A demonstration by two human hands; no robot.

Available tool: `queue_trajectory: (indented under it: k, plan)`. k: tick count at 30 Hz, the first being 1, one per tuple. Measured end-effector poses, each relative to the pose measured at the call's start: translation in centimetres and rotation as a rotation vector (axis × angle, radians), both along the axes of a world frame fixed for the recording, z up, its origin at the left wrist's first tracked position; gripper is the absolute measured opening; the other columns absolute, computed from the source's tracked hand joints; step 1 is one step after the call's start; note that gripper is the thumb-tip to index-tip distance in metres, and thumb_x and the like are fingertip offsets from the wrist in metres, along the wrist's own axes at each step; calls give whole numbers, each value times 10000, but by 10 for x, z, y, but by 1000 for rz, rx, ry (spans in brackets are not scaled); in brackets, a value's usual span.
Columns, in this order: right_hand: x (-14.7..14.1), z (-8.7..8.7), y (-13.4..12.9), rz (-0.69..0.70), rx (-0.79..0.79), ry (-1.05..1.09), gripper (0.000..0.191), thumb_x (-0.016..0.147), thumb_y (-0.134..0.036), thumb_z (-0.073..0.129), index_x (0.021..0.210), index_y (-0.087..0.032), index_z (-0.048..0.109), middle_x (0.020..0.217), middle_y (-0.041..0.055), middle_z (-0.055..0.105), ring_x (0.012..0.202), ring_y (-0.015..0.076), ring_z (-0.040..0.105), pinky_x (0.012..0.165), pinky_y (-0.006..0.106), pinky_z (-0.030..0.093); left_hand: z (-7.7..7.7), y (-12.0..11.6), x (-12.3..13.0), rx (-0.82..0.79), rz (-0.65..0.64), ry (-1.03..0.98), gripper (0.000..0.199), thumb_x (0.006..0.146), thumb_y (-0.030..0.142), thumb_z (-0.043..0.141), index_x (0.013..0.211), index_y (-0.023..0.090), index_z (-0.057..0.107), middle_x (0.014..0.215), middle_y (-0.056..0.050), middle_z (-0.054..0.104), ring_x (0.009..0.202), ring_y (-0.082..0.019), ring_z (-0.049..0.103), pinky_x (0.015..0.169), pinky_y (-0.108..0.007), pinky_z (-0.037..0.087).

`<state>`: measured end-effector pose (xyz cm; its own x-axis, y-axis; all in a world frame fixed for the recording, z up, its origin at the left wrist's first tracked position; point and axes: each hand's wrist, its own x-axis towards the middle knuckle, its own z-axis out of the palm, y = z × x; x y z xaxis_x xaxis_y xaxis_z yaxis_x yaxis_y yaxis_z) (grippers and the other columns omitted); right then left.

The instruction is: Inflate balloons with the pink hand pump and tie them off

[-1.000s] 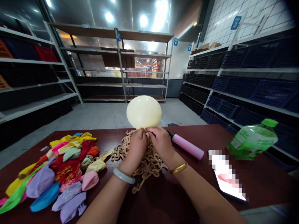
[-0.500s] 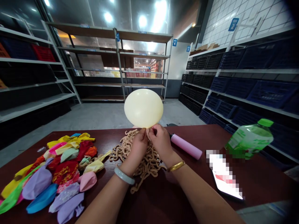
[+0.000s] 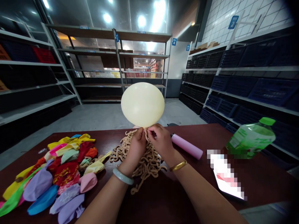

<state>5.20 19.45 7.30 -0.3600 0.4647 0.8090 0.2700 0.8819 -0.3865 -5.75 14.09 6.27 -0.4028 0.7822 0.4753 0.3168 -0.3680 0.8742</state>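
Note:
A pale yellow inflated balloon [image 3: 143, 105] stands above my hands, its neck pointing down between them. My left hand [image 3: 138, 144], wearing a pale bangle, is closed with thumb and fingers pinched at that neck. My right hand [image 3: 161, 140], with a gold bracelet, pinches from the other side, its fingertips against a strand of tan cord [image 3: 146, 134] just under the balloon. The exact grip of those fingertips is partly hidden. Beneath both hands lies a tangled pile of tan cord [image 3: 147, 169] on the dark red table [image 3: 102, 202].
Deflated balloons [image 3: 66, 172] of many colours are heaped at the left. Right of the cord lies a pink cylinder with a black end [image 3: 188, 147]. A phone [image 3: 227, 179] and a green-capped bottle [image 3: 253, 138] sit farther right. Shelves with crates [image 3: 243, 90] stand beyond.
The balloon has risen slightly and looks a little larger. My right hand has shifted a little, and the tan strand between my hands shows more clearly.

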Motion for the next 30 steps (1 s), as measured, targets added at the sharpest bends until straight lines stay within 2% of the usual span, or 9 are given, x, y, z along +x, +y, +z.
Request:
queue_trajectory:
  k: [3,6,12,15,18,21,23,27,30]
  plan:
    - [4,3,-1,88,12,9,113,923,-221,508,906,-201,617,893,66,654,844,186,603,785,300,460,3,-1,0,-8,-68,-116,195,864,337,527,842,160,604,754,-21,609,711,-148,514,681,-265,425]
    - [5,4,1,132,-48,49,101,917,-259,546,955,-203,621,924,64,663,870,189,610,806,310,471,4,-1,-1,-41,-105,-162,216,857,372,547,847,165,607,669,3,563,605,-128,474,596,-247,397]
    - [0,3,4,107,-206,127,42,860,-207,578,843,-203,616,828,31,638,764,165,597,724,286,482,3,-3,-4,-106,-28,-66,229,871,386,531,790,180,591,552,23,486,535,-129,438,530,-241,340]
    - [-1,5,1,114,-189,153,57,840,-183,581,795,-205,608,828,23,593,717,144,577,662,260,478,2,-4,-2,-107,-51,-88,244,862,387,546,737,178,558,556,30,472,521,-111,400,511,-232,311]
    - [1,5,-3,131,-142,173,51,859,-188,567,835,-205,608,917,42,576,753,141,581,640,248,483,2,-3,2,-101,-163,-264,246,833,413,590,786,174,562,567,52,430,494,-86,339,482,-218,265]
    - [4,6,-3,155,-38,108,70,889,-203,550,884,-205,620,978,64,593,877,171,593,760,282,495,2,-2,4,-129,-244,-481,276,789,439,639,809,180,548,560,71,386,472,-70,299,468,-205,237]
    - [6,7,0,177,31,41,118,916,-204,517,920,-201,635,1013,77,616,938,188,594,841,310,480,2,-2,3,-165,-270,-557,301,766,445,662,764,180,519,555,73,379,470,-66,299,466,-199,234]
    - [9,9,4,191,24,-29,197,950,-205,456,939,-207,653,987,70,653,936,193,600,854,323,466,3,-4,0,-206,-289,-550,308,759,438,673,753,177,510,580,61,410,485,-68,331,468,-194,249]
    - [8,9,6,168,-28,2,128,920,-228,526,884,-210,648,893,53,664,860,190,602,801,317,468,4,-4,-2,-189,-282,-496,293,778,439,655,785,177,523,579,63,398,485,-69,329,469,-198,267]
